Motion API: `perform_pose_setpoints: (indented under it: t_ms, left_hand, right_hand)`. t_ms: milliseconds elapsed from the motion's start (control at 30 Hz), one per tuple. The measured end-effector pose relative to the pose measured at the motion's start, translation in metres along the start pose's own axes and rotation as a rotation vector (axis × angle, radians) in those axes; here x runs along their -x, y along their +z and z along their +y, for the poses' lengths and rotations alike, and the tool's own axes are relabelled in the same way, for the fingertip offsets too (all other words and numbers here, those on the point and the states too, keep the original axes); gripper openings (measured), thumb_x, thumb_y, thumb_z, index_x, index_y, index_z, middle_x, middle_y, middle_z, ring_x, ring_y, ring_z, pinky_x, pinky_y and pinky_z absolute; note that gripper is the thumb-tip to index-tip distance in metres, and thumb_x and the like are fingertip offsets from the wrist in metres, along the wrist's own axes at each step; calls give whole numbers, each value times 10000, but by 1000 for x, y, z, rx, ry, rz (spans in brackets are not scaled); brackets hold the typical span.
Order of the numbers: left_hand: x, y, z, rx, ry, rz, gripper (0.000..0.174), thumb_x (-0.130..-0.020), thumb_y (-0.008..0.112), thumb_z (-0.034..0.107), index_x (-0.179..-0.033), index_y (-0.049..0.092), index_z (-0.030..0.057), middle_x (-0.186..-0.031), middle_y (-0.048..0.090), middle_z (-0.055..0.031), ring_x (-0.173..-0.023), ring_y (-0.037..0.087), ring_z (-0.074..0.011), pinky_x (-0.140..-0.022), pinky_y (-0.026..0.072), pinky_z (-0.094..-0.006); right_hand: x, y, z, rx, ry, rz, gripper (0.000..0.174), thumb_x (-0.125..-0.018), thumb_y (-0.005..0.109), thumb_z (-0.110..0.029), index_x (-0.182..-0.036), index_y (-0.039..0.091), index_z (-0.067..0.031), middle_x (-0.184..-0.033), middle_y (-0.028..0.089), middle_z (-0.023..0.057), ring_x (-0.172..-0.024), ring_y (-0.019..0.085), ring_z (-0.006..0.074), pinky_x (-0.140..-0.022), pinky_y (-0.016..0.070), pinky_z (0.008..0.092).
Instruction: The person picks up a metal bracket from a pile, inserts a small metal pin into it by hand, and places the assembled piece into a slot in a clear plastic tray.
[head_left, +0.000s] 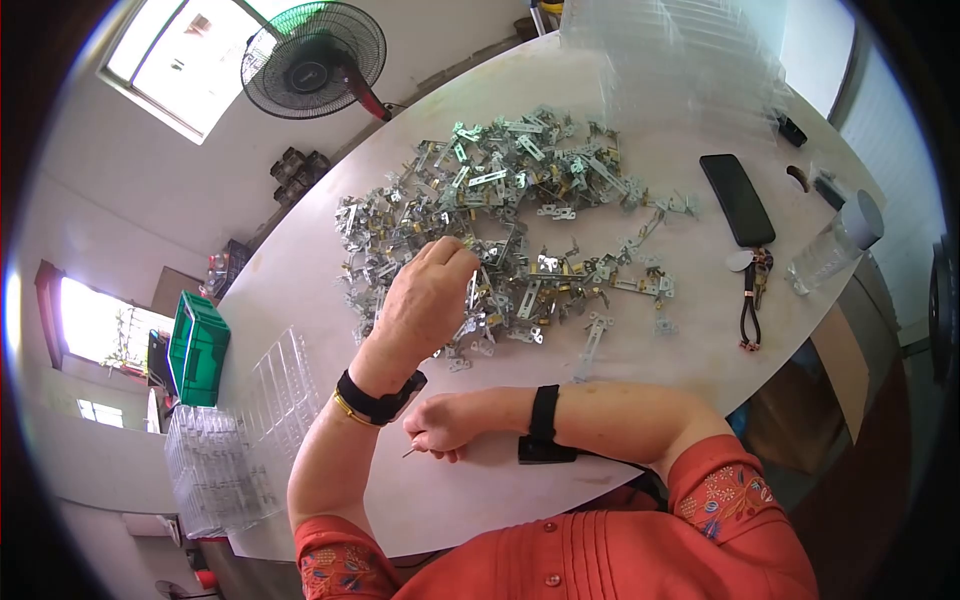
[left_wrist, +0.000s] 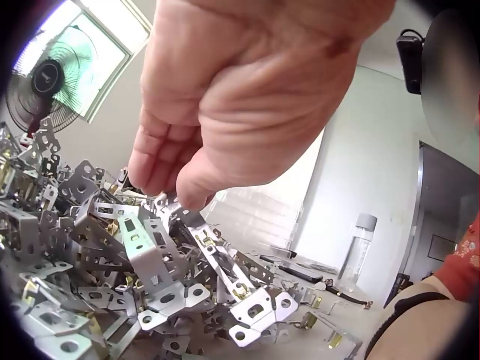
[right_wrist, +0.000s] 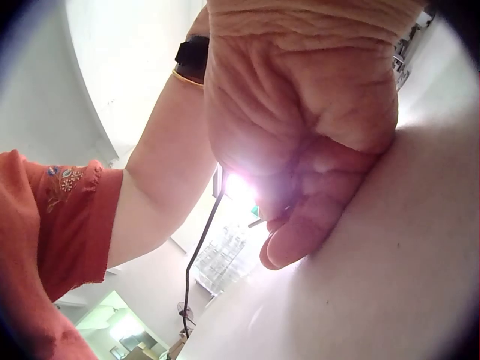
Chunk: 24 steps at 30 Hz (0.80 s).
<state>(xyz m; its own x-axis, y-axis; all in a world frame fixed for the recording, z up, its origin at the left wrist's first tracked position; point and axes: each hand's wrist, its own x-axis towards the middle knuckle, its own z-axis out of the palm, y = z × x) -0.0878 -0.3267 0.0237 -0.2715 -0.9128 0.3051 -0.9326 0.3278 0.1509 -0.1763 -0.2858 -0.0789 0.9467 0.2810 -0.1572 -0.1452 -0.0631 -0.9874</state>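
Observation:
A large heap of metal brackets [head_left: 490, 180] with brass-coloured parts covers the middle of the table. My left hand [head_left: 430, 290] reaches over its near side. In the left wrist view, the thumb and fingers of that hand [left_wrist: 247, 97] pinch the upper end of a long silver bracket [left_wrist: 217, 259] among the others. Close to the table's near edge, my right hand [head_left: 440, 424] is curled round a thin rod-like thing [head_left: 408, 453], whose tip sticks out. The right wrist view shows this hand [right_wrist: 300, 127] resting on the table with its fingers curled; the rod is hidden there.
On the right lie a phone [head_left: 738, 200], keys [head_left: 762, 268] and a clear bottle [head_left: 838, 242]. Clear plastic trays [head_left: 215, 465] stand at left, more [head_left: 680, 70] at the back. A black object [head_left: 546, 450] lies beside my right forearm. A green crate [head_left: 198, 350] is beyond the left edge.

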Motion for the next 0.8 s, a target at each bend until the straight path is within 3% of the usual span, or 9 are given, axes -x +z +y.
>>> perform_pose_setpoints:
  t_ms: [367,633,800]
  left_hand:
    - [17,1,9,-214,-12,138,178,-846,620,-45,-1017,638,3,-1048,629,-172,-959,644,-368,-819,540,-436]
    - [14,20,-13,103,-68,149,138,-893,589,-57,-1017,622,-6,-1027,621,-173,-912,636,-396,-801,525,-442]
    - [14,20,-18,91,-110,113,144,-886,581,-67,-1012,607,-2,-1031,620,-168,-929,633,-392,-808,524,-441]
  right_hand:
    - [0,1,1,9,-31,21,235,-1029,505,-143,-915,590,43,-809,685,138,-648,715,218,-568,602,349]
    - [6,1,-6,-1,5,45,204,-1026,485,-133,-944,574,31,-824,669,124,-660,707,213,-576,603,339]
    - [4,0,-8,-2,56,2,235,-1050,479,-178,-940,582,3,-808,648,84,-680,702,185,-601,581,332]
